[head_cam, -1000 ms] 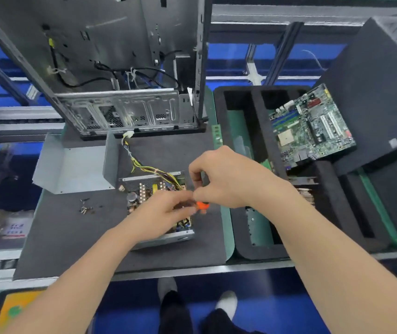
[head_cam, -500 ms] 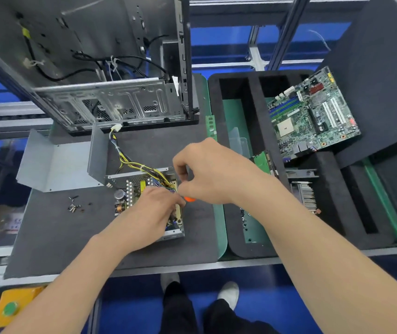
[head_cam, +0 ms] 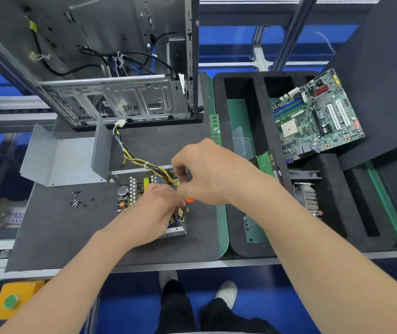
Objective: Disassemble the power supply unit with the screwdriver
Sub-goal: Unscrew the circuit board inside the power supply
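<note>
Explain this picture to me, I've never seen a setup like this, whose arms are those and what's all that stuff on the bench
There is no machine here. A person wears a camera on the head, so the one view looks down along their own bare arms. The right hand has its grip on an orange-handled screwdriver, which is mostly hidden. The left hand rests on the open metal power supply unit. Its fingertips are hidden, so I cannot tell whether they hold anything. A bundle of yellow and black wires runs from the unit. On the dark grey mat lie a bent grey metal cover and a few small loose screws. Behind stands an opened grey computer case. To the right, a black foam tray holds a green motherboard and a finned metal heat sink.
</note>
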Demonstrator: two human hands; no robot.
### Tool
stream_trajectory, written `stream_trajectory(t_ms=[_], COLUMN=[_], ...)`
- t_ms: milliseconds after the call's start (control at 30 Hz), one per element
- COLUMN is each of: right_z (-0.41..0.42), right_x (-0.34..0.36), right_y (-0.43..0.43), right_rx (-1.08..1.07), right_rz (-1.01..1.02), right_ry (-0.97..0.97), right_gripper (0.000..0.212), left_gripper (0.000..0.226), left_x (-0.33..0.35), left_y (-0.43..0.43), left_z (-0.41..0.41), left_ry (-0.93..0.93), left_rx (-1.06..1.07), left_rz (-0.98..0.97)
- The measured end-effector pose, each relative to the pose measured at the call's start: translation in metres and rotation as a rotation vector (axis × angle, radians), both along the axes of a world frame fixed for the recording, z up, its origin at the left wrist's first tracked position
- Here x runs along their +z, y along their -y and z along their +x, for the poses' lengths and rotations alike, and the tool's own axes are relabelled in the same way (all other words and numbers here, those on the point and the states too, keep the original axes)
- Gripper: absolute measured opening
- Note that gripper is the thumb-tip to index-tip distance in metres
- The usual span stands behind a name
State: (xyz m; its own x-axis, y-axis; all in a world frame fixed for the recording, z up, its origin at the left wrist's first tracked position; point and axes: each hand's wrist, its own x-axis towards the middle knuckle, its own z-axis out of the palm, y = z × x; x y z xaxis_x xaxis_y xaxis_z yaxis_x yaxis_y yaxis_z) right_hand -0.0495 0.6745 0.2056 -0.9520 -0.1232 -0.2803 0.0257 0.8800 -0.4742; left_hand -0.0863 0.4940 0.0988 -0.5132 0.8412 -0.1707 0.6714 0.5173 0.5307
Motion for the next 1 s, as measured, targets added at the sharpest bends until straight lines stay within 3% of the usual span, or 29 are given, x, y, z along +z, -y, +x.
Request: stream_trajectory(t_ms=[300,433,567,733,767,833,933,1000], right_z=[0.003,0.006,0.006,0.004,0.005,0.009,0.010,0.005], right_x=[0.002,0.002,-0.002,-0.001,0.000,0.001,0.005,0.008], right_y=[0.008,0.016,0.023,0.027,0.028,0.032,0.039,0.042], right_rx=[0.068,0.153,0.196,0.315,0.311,0.240,-0.090,-0.195], right_rz=[0.099,0.137,0.193,0.184,0.187,0.216,0.303,0.323], right_ry=[0.002,-0.021,-0.050,-0.056,-0.081,-0.153,-0.168,-0.055], right_gripper=[0.013,0.015,0.020,0.023,0.022,0.025,0.061,0.063], left_gripper=[0.038,0.058,0.038,0.014,0.022,0.041,0.025,0.014], left_x=[-0.006,-0.008,-0.006,0.001,-0.002,-0.009,-0.013,-0.014], left_y=[0.002,0.003,0.003,0.012,0.012,0.008,0.005,0.006], left_z=[0.000,-0.001,-0.002,-0.003,-0.005,-0.006,-0.005,-0.006], left_ry=[-0.078,-0.098,-0.059,0.222,0.216,0.160,0.119,0.117], left_rx=[-0.047,-0.037,-0.027,0.008,0.041,0.122,0.142,0.059], left_rz=[0.069,0.102,0.094,0.194,0.197,0.209,0.249,0.274])
